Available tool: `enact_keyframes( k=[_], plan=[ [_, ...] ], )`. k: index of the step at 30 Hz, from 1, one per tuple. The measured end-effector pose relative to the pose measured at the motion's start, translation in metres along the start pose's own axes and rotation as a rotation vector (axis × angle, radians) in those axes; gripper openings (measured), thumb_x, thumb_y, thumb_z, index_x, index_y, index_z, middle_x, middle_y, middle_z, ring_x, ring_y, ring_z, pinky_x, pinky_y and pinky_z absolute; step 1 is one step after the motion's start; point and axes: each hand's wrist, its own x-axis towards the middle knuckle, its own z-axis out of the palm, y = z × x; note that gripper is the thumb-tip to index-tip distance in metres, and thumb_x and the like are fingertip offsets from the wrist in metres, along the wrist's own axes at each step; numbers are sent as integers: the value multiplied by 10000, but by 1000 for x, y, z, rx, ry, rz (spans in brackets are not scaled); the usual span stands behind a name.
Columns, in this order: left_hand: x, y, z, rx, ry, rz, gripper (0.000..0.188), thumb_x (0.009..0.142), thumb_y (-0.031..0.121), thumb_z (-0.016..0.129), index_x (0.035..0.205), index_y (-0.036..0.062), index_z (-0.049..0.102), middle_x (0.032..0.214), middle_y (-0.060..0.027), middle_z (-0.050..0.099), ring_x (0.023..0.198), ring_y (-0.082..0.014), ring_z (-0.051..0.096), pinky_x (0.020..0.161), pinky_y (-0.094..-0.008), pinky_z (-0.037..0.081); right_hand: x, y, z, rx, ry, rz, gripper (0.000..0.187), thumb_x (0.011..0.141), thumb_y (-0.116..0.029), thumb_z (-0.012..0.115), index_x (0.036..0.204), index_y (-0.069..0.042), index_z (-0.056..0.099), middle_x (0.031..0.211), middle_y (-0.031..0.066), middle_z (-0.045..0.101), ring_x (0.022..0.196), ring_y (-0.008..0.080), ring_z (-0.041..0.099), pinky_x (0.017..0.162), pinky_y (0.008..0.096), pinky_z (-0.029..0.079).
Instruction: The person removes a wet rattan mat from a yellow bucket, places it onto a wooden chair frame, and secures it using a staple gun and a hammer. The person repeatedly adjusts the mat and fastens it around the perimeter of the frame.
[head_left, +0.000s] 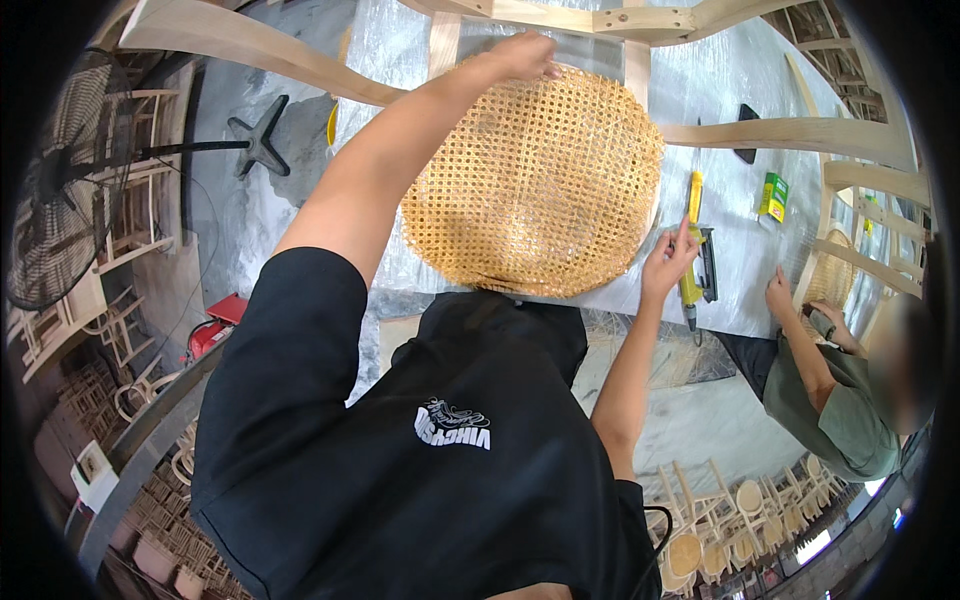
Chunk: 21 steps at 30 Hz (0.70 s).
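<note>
A round piece of woven cane webbing [540, 180] lies on the chair seat in front of me, its rim ragged at the near side. My left hand [522, 56] reaches over to its far edge, fingers curled down and closed on the rim. To the right of the webbing, my right hand [670, 260] is held with the index finger stretched out and nothing visible in it. Right beside that hand lies a yellow and black staple gun [692, 280]; whether the fingers touch it I cannot tell.
Pale wooden chair frame parts [250, 50] surround the webbing. A green and yellow box [773, 197] sits on the plastic-covered table [740, 285]. At right a co-worker [835, 400] handles another cane seat [832, 270]. A black fan [68, 180] stands left; stacked chairs lie beyond.
</note>
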Motion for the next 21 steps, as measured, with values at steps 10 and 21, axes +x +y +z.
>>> enact_keyframes(
  k=[10,21],
  plan=[
    [3,-1,-1,-226,-30,-59,598,852,385,784,1263,83,474,1148,-147,719,1104,-345,673,959,-495,501,75,23,17,-266,-585,-129,569,783,-182,792,1325,-104,637,988,221,647,918,372,651,844,438,518],
    [15,-14,-2,-207,-153,-52,360,886,328,762,1164,100,747,1075,-151,746,1018,-295,698,886,-422,531,85,30,13,-271,-475,-78,404,899,-210,673,1268,-55,618,1109,249,618,1001,414,647,874,469,524]
  ],
)
